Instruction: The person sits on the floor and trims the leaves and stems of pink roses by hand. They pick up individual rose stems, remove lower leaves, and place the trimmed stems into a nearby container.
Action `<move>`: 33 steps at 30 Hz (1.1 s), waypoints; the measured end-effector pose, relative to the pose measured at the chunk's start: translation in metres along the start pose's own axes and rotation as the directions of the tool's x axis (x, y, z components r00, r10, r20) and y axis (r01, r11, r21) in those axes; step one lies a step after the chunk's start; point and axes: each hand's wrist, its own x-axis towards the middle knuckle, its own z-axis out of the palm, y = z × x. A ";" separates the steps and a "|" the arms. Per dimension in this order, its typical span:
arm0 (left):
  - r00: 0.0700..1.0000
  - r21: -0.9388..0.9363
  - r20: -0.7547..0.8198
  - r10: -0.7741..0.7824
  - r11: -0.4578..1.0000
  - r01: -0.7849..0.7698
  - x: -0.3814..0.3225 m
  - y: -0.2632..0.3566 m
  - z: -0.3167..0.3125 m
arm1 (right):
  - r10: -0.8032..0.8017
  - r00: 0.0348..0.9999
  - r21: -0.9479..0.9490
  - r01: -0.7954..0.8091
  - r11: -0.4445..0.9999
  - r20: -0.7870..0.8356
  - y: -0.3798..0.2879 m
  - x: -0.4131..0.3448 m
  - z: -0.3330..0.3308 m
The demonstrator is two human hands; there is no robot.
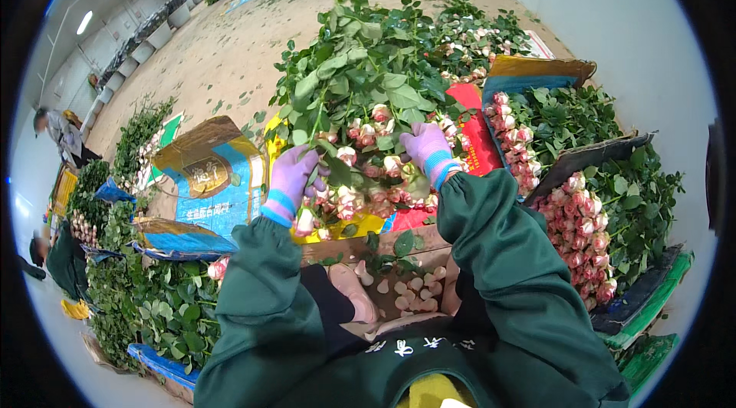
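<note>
My left hand [292, 175], in a purple knit glove with a blue cuff, is closed around a leafy rose stem [318, 118] that rises above the fingers. Just below that hand hangs a pink-and-white rose bloom [305, 223]; whether it belongs to the same stem is unclear. My right hand [426, 146], gloved alike, is at the right side of the rose pile with its fingers curled among leaves. Foliage hides what its fingertips touch. Between and beyond both hands lies a large heap of cut roses [351, 63], blooms towards me, on yellow and red sheeting [468, 120].
Bundled roses [581, 230] stand between upright sack-covered boards at right. More rose bundles [172, 310] and a blue printed sack [213, 201] are at left. Petals [417, 293] lie by my feet. Two people [63, 132] are at far left. A wall [604, 23] runs along the right.
</note>
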 end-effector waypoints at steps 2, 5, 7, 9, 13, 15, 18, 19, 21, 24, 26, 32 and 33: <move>0.981 0.119 -0.182 0.067 0.992 -0.045 -0.011 -0.001 -0.021 | -0.172 0.980 -0.328 0.131 0.936 -0.100 0.017 0.009 -0.019; 0.897 0.429 -0.396 0.197 0.903 -0.009 -0.024 0.020 -0.099 | -0.153 0.973 -0.562 0.030 0.826 -0.173 0.031 0.016 -0.059; 0.844 0.566 -0.469 0.260 0.822 0.061 -0.048 0.046 -0.162 | -0.202 0.956 -0.628 0.024 0.778 -0.214 0.038 0.016 -0.080; 0.778 0.931 -0.351 0.521 0.284 0.230 -0.086 0.070 -0.217 | -0.186 0.956 -0.637 0.000 0.771 -0.225 0.045 0.021 -0.097; 0.763 0.988 -0.033 0.646 -0.096 0.125 -0.158 0.120 -0.313 | -0.303 0.936 -0.708 0.092 0.700 -0.178 0.067 0.028 -0.122; 0.724 0.970 -0.160 0.671 -0.030 0.242 -0.194 0.126 -0.356 | -0.281 0.952 -0.728 0.105 0.677 -0.124 0.078 0.030 -0.133; 0.564 0.901 -0.428 0.706 0.280 0.333 -0.228 0.106 -0.402 | -0.157 0.985 -0.713 0.057 0.698 -0.075 0.091 0.033 -0.139; 0.507 0.840 -0.543 0.670 0.417 0.349 -0.233 0.096 -0.406 | -0.108 0.993 -0.724 0.049 0.688 -0.036 0.095 0.033 -0.141; 0.414 0.766 -0.640 0.647 0.581 0.275 -0.237 0.076 -0.391 | -0.151 0.988 -0.675 0.128 0.727 0.024 0.101 0.033 -0.136; 0.610 0.043 -0.781 0.136 0.985 -0.164 -0.217 0.040 -0.311 | -0.125 0.980 -0.651 0.197 0.733 0.155 0.110 0.030 -0.124; 0.899 0.021 -0.416 0.137 0.990 -0.141 -0.203 0.029 -0.245 | -0.061 0.954 -0.569 0.226 0.791 0.295 0.116 0.026 -0.111; 0.919 -0.321 -0.385 0.087 0.921 -0.221 -0.135 0.031 -0.115 | 0.154 0.813 -0.656 0.325 0.681 0.562 0.143 -0.016 -0.058; 0.883 -0.202 -0.453 0.119 0.952 -0.232 -0.125 0.027 -0.104 | 0.210 0.772 -0.655 0.323 0.683 0.600 0.150 -0.024 -0.050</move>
